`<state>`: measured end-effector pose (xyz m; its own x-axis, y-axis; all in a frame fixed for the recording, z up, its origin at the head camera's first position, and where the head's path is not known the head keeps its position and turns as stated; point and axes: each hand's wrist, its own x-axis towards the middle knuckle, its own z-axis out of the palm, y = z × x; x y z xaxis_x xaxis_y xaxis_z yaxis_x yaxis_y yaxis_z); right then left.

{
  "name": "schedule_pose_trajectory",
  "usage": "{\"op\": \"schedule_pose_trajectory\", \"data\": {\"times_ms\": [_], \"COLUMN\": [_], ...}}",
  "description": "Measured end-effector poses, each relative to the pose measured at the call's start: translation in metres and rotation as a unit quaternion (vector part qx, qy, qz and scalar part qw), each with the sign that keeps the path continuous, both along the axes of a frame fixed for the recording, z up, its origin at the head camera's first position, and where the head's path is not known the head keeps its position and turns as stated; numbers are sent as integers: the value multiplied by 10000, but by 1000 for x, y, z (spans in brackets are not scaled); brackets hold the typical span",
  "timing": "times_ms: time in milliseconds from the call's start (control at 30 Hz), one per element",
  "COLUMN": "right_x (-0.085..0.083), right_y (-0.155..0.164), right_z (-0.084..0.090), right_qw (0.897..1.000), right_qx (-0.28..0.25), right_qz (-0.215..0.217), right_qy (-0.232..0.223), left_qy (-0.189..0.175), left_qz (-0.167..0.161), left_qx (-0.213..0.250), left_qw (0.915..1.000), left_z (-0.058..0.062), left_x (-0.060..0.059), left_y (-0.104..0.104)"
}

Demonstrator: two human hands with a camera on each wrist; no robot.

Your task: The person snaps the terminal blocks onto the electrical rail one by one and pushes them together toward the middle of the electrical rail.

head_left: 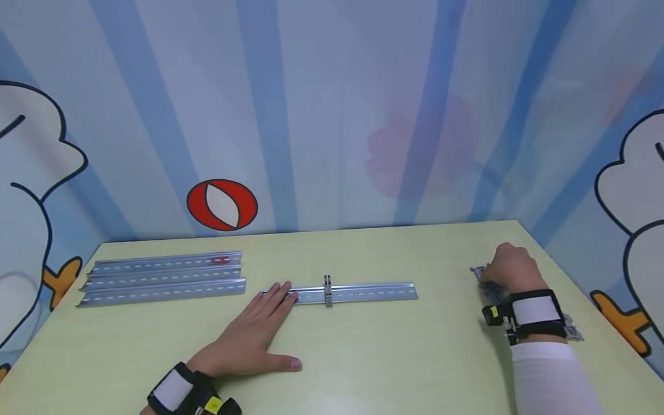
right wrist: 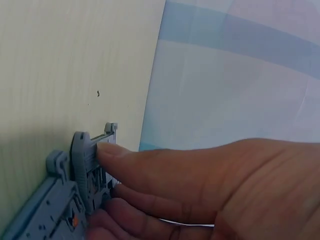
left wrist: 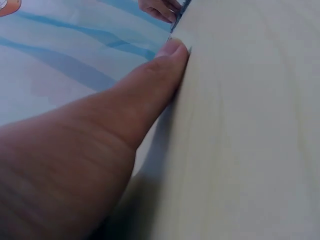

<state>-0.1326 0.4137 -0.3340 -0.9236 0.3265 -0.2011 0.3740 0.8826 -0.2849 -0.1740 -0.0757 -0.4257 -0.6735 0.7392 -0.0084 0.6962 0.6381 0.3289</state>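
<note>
My left hand (head_left: 256, 337) lies flat with fingers spread, its fingertips on the left end of a slotted metal DIN rail (head_left: 373, 292). A small grey clip-like piece (head_left: 328, 291) stands across that rail near its middle. In the left wrist view the left thumb stretches along the tabletop. Over at the right side, my right hand (head_left: 510, 268) pinches a grey plastic terminal block (right wrist: 82, 165) between thumb and fingers. Another grey terminal block (right wrist: 47, 215) sits beside it in the right wrist view. From the head view, the hand and wrist strap hide most of these blocks.
Three more slotted DIN rails (head_left: 163, 294) lie side by side at the table's left, a reddish patch on the back one. Further grey pieces (head_left: 573, 328) show beside the right wrist. A printed cloth wall (head_left: 337, 115) rises behind the pale wooden table (head_left: 394, 357).
</note>
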Motion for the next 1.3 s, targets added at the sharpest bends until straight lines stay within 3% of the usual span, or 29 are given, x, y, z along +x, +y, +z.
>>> {"op": "schedule_pose_trajectory", "data": {"times_ms": [267, 500, 933, 1300], "right_x": [-6, -12, -12, -20], "right_y": [-4, -5, -9, -35], "right_z": [-7, -15, -13, -7], "right_qw": [9999, 9993, 9996, 9959], "right_qx": [-137, -256, -260, -337], "right_qz": [87, 237, 80, 767], "right_qy": [-55, -94, -84, 354], "left_qy": [43, 194, 138, 100], "left_qz": [177, 145, 136, 164], "left_qx": [32, 176, 229, 165], "left_qw": [9998, 9996, 9996, 9997], "left_z": [-4, -6, -8, -6], "left_x": [-1, -1, 0, -2], "left_y": [-1, -1, 2, -1]}}
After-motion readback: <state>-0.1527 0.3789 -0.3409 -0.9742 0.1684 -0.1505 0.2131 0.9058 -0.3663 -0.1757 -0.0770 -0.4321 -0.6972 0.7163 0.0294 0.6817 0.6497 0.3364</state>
